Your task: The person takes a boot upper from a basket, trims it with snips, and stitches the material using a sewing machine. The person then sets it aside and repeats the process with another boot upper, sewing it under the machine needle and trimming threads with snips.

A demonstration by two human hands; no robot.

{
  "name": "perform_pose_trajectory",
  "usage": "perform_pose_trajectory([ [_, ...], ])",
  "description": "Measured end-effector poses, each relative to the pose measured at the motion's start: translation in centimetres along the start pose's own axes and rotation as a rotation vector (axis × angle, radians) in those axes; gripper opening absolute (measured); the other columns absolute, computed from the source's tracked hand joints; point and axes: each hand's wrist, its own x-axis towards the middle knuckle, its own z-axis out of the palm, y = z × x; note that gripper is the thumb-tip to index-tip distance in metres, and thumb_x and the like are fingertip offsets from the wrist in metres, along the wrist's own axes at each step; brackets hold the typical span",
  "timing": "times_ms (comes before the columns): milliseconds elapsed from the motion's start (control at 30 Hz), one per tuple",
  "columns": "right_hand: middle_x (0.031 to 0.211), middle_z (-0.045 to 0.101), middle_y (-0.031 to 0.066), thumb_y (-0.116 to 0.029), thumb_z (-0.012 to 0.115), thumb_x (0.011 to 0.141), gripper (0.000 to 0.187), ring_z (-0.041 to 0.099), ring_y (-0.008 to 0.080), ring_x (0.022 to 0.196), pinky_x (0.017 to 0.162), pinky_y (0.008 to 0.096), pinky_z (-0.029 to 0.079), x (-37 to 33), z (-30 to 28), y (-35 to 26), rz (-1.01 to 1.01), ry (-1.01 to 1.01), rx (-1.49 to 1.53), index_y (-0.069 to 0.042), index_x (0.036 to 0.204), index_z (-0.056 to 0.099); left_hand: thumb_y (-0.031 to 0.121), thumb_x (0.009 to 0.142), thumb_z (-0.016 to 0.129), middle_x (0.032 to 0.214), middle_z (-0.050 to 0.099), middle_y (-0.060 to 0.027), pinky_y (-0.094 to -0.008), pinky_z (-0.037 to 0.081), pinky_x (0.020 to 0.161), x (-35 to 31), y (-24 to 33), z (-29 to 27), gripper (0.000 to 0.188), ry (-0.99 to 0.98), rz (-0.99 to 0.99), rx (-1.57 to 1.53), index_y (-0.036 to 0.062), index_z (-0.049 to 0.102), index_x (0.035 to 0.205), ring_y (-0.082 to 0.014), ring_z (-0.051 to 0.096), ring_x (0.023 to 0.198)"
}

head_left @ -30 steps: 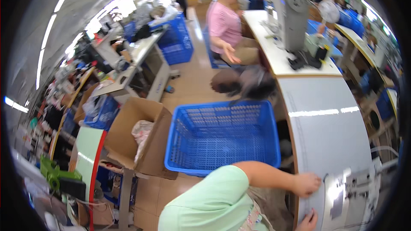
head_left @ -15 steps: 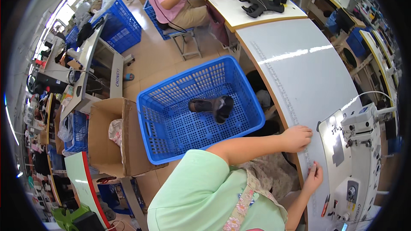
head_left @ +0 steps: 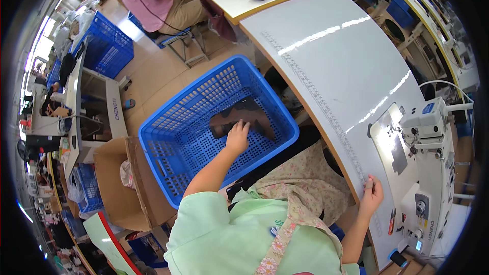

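The left hand (head_left: 237,137), which was resting on the bench (head_left: 351,71) edge half a second ago, is now reaching into the one blue basket (head_left: 178,137), its grip closing on one dark leather piece (head_left: 244,117) lying at the far right. The right hand (head_left: 371,196) is staying on the near bench edge, fingers curled, gripping nothing.

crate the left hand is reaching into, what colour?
Blue: an open-lattice plastic crate, seen best in the head view, with the left hand on a dark brown piece inside.

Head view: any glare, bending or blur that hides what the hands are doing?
Head view: bright streaks of glare on the white table, clear of both hands; fisheye bends the table edge and blacks out the corners; the left hand on the dark piece in the blue basket and the right hand at the table edge look sharp.
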Motion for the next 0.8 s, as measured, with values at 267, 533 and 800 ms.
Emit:
perform_pose_trajectory([
  [267,0.084,0.063,0.0036,-0.009,0.063,0.094,0.015,0.055,0.0083,0.071,0.064,0.0223,0.044,0.0,0.0,0.0,0.041,0.009,0.003,0.003,0.1,0.068,0.017,0.086,0.062,0.14,0.052,-0.0116,-0.043,0.052,0.09,7.4,6.7,4.8,0.041,-0.482,0.436,0.253,0.0105,0.061,0.126,-0.0332,0.062,0.111],
  [533,0.077,0.06,0.0016,-0.01,0.063,0.094,0.014,0.053,0.0074,0.068,0.062,0.0221,0.042,0.0,0.3,-0.5,-0.041,0.032,-0.024,0.002,0.099,0.068,0.03,0.074,0.076,0.092,0.066,-0.0118,-0.0444,0.054,0.075,10.2,-1.0,-5.7,0.027,-0.318,0.41,0.073,0.0101,0.074,0.092,-0.0322,0.065,0.088],
  [800,0.074,0.06,0.0059,-0.011,0.066,0.09,0.014,0.055,0.0118,0.066,0.062,0.0253,0.044,0.6,0.9,-1.6,-0.05,0.041,-0.064,0.001,0.096,0.07,0.002,0.072,0.078,0.083,0.06,-0.0018,-0.0274,0.047,0.073,2.1,-6.3,-29.7,0.022,0.196,-0.041,-1.026,0.002,0.065,0.091,-0.0128,0.06,0.085],
])
